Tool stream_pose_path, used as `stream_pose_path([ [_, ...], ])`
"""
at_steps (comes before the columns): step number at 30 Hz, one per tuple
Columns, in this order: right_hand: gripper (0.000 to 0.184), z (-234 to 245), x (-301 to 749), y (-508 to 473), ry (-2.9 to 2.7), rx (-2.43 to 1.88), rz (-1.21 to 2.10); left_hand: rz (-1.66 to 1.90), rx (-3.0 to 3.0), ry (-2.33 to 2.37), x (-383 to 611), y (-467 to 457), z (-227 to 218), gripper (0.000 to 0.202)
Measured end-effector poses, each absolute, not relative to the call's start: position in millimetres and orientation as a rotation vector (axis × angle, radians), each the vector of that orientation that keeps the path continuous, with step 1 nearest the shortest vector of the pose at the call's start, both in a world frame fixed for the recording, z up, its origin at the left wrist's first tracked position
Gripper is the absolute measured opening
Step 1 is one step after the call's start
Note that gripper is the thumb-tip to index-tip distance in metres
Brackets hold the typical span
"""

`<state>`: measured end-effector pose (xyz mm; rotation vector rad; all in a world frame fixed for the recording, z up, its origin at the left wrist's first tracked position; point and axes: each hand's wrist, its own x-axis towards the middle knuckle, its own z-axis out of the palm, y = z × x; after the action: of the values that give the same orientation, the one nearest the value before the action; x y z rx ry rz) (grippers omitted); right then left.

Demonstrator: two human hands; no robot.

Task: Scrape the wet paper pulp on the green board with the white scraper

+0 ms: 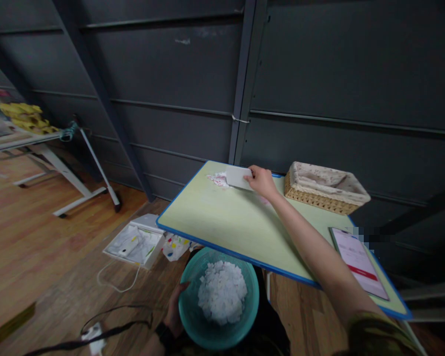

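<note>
Camouflage-patterned cloth of a sleeve (380, 333) fills the near right corner, and a bare forearm runs from it across the table. Near the middle, a teal basin (188, 309) holds a heap of small white pieces (222, 291). The left hand (175, 301) grips the basin's left side, thumb over the rim, with a dark watch (165, 336) on its wrist. On the floor to the near left lies a white power strip (94, 339) with a black cable.

Beyond the basin stands the pale yellow-green table (222, 212), edged in blue. A phone (359, 267) lies at its right end, its screen lit. On the floor left of the table sit an open white box (155, 251) and a bag with coloured dots (175, 247).

Toward the table's far edge, the right hand (260, 180) pinches a flat white rectangular piece (238, 177) by its right end, thumb on the near face. Just left of it lies a small patch of white and reddish scraps (218, 179). A cloth-lined wicker basket (315, 198) stands to the right.

Farther left, yellow items (25, 118) rest on a second table (61, 168). Behind everything rises a dark panelled wall (178, 64).
</note>
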<state>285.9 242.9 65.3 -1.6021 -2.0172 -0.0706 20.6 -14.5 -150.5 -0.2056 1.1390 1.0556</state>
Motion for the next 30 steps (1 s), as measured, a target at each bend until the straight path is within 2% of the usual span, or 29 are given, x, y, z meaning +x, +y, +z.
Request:
stream_pose_path([
  [11,0.021,68.1,287.8,242.3,-2.056,-1.61,-0.085,1.089,-0.113,1.167,21.2,-16.5,-146.4,0.012],
  [16,0.02,69.9,286.9,240.0,-2.111,-1.627,-0.106,1.076,-0.11,1.156,21.7,-16.2,-145.3,0.027],
  [24,0.026,84.6,296.9,235.8,-2.117,-1.68,-0.137,1.073,-0.113,1.15,22.1,-16.2,-142.2,0.035],
  [30,0.024,82.7,297.2,237.2,-2.118,-1.687,-0.128,1.077,-0.11,1.155,22.2,-16.9,-141.0,0.028],
])
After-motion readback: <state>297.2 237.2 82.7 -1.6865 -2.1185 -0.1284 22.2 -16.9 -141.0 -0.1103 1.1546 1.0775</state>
